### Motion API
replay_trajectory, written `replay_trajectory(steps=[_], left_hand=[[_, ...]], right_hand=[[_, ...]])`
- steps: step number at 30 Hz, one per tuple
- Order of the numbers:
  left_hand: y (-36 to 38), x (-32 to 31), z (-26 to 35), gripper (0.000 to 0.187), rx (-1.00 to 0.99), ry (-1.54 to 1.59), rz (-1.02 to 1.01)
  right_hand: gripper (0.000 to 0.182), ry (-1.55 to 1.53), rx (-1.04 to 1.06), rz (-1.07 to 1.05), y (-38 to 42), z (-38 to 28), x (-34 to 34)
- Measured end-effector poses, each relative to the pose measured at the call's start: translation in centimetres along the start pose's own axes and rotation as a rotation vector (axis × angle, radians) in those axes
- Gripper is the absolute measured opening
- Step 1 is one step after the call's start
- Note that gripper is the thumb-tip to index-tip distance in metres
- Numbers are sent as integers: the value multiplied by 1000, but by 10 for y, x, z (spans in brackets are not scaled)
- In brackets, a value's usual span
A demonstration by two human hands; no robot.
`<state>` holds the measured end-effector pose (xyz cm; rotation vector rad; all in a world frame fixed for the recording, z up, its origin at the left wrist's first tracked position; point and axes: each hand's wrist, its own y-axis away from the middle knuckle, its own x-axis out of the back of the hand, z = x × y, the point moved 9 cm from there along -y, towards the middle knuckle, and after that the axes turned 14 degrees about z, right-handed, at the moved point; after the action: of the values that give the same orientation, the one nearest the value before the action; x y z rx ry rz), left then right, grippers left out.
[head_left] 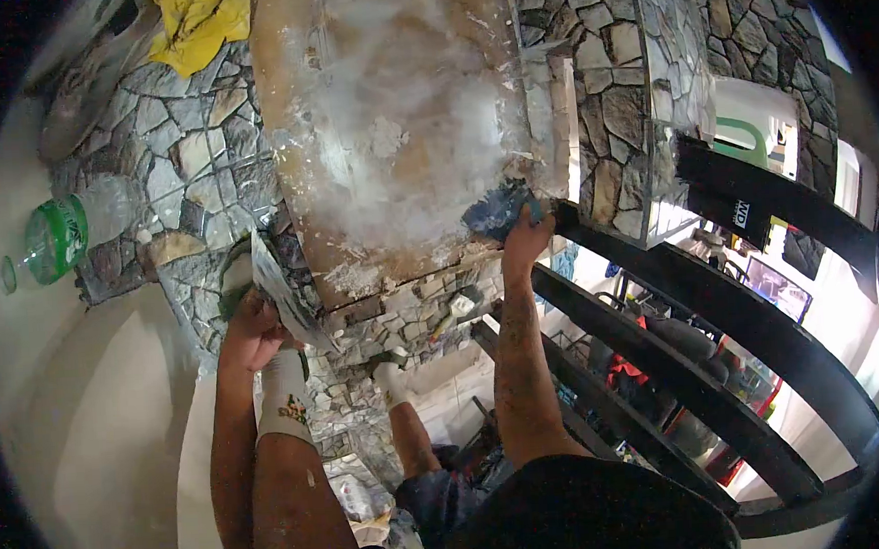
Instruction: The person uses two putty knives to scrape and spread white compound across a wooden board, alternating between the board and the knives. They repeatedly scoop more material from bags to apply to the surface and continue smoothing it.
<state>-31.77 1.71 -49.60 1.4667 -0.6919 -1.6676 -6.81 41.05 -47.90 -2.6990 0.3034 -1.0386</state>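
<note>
A brown board [391, 108] smeared with whitish residue lies before me. At its lower right corner my right hand [529, 232] presses a dark blue cloth [496, 210] against the surface. Left of the board, my left hand [254, 334] is closed around the lower part of a thin, pale, smeared sheet [286, 292], which stands tilted beside the board's left edge. Its fingers are partly hidden behind the sheet.
A clear bottle with a green label [57, 240] lies at the left, and a yellow cloth [198, 27] at the top left. Dark curved bars [652, 343] rise at the right above a lower, cluttered area. Stone-patterned covering [190, 168] surrounds the board. A brush [452, 316] lies below it.
</note>
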Motion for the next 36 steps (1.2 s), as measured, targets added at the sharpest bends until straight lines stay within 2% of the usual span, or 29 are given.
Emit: replay_trajectory(steps=[4, 5, 6, 8, 10, 11, 12, 14, 17, 20, 23, 26, 27, 30, 33, 36], left_hand=[[-8, 9, -4, 49, 16, -174, -16], [-6, 3, -1, 49, 12, -160, -24], [0, -10, 4, 48, 12, -145, -37], [-2, -25, 13, 47, -58, -222, 8], [-5, -26, 24, 44, -197, -393, 141], [-7, -32, 36, 36, -343, -612, 175], [-8, -39, 49, 28, -484, -833, 236], [2, -106, 71, 22, -607, -847, 171], [22, -186, 95, 27, -780, -1426, 182], [38, -242, 85, 20, -1401, -1541, 115], [35, -262, 57, 19, -1456, -1532, 13], [27, -258, 35, 16, -1347, -1549, 52], [25, -256, 31, 16, -1293, -1539, 23], [11, -255, 39, 17, -1280, -1498, 103], [1, -256, 55, 22, -1426, -1446, 137], [-25, -251, 68, 24, -1252, -1480, 178]], right_hand=[[39, -27, 75, -192, 31, -100, -55], [38, 18, 147, -323, 42, -122, -75], [35, 103, 129, -369, 49, -127, -95], [35, -8, 82, -317, 43, -141, -89], [31, -36, 184, -242, 35, -148, -62], [30, -46, 235, -209, 33, -150, -47], [27, -176, 80, -299, 35, -143, -44], [22, -441, -232, -474, 45, -134, -45], [16, -320, -241, -620, 54, -131, -48], [11, -539, -279, -669, 67, -177, -45], [11, -310, -116, -667, 71, -200, -37], [16, -183, 173, -612, 76, -207, -36], [17, -233, 44, -690, 80, -212, -37], [19, -235, 259, -636, 82, -231, -35], [17, -292, 315, -615, 83, -236, -38], [16, -288, 194, -586, 66, -224, -26]])
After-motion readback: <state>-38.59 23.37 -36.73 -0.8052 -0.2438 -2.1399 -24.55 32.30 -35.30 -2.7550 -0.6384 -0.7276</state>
